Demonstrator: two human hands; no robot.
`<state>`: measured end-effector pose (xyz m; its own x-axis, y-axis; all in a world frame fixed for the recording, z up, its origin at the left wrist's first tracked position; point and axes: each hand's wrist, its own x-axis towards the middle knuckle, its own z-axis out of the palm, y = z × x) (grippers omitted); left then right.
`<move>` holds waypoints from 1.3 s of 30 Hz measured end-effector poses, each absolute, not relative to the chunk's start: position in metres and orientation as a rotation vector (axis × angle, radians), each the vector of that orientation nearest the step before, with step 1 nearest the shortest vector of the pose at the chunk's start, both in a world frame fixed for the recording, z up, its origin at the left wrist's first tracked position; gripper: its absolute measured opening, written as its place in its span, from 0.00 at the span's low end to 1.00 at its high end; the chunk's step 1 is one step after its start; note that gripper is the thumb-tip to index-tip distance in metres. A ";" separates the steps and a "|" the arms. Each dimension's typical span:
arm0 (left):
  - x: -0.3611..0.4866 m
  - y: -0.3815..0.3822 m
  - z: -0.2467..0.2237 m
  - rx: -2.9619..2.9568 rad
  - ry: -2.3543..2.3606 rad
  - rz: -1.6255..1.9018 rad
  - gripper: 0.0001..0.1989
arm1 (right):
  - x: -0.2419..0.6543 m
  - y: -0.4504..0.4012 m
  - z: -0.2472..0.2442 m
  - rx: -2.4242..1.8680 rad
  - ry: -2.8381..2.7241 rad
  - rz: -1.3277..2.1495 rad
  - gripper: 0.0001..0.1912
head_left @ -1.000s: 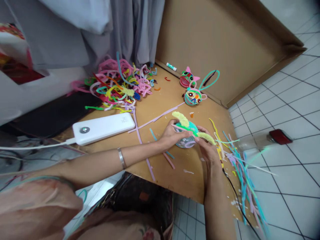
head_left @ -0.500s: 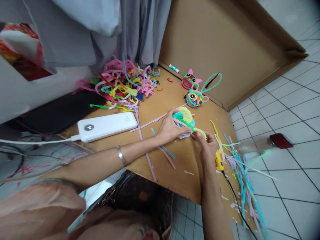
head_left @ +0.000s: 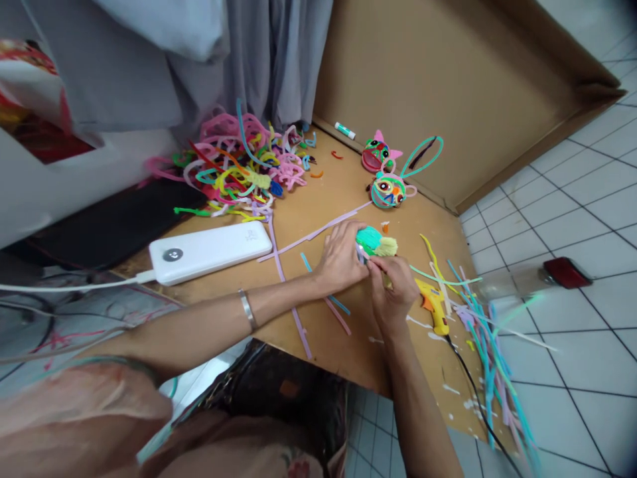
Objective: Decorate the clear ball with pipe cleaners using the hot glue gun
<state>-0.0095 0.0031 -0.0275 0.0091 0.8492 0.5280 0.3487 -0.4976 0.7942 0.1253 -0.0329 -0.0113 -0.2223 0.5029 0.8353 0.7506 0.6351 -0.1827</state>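
A small craft piece made of fuzzy pipe cleaners [head_left: 369,238], teal, green and pale yellow, is between my two hands above the table. My left hand [head_left: 343,255] is closed around its left side, hiding part of it. At its near edge my right hand [head_left: 395,285] pinches with thumb and forefinger; a bit of yellow-green pipe cleaner shows by these fingers, and its end is hidden. To the right of my right hand lies a yellow glue gun [head_left: 436,309] with a black cord.
Behind stand two pipe-cleaner animal heads [head_left: 388,190] and a glue stick [head_left: 345,131]. A tangled heap of pipe cleaners [head_left: 239,166] and a white power bank [head_left: 212,252] are at left. Straight pipe cleaners [head_left: 490,358] overhang the right edge. A cardboard panel [head_left: 398,86] rises behind.
The craft piece has been turned, so its teal part now faces up. My right hand has moved left and in against it, and the yellow-green strand no longer sticks out to the right.
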 end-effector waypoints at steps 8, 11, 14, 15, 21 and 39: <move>-0.008 0.006 -0.035 1.874 1.143 1.540 0.26 | 0.118 -0.034 -0.007 -1.095 -1.838 -0.217 0.05; -0.009 0.005 -0.035 1.882 1.091 1.535 0.29 | 0.118 -0.034 -0.005 -1.102 -1.825 -0.184 0.05; -0.013 0.002 -0.035 1.897 1.050 1.517 0.33 | 0.119 -0.033 -0.003 -1.075 -1.838 -0.157 0.06; -0.014 0.001 -0.034 1.897 1.044 1.505 0.33 | 0.120 -0.032 -0.003 -1.065 -1.849 -0.159 0.07; -0.022 -0.003 -0.026 1.851 1.021 1.386 0.32 | 0.123 -0.032 -0.005 -1.037 -1.885 -0.236 0.12; -0.030 -0.005 -0.021 1.875 1.030 1.416 0.21 | 0.123 -0.035 -0.011 -1.185 -1.972 -0.483 0.15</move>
